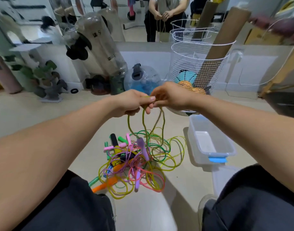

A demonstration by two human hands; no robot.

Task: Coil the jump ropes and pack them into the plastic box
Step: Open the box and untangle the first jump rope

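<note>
A tangled pile of jump ropes [134,164] in yellow, green, pink and purple lies on the floor between my knees, with several coloured handles mixed in. My left hand [133,103] grips loops of a yellow-green rope [143,120] held up above the pile. My right hand [169,96] pinches the same rope right beside the left hand. The loops hang down, and a purple handle [143,148] dangles at the top of the pile. The clear plastic box [209,140] with a blue latch stands on the floor to the right, with nothing in it.
A white wire basket [197,67] holding balls and a cardboard tube stands behind the box. A blue transparent ball [143,79], large plastic bottles [101,47] and a plant [41,75] line the wall and mirror. My knees frame the pile.
</note>
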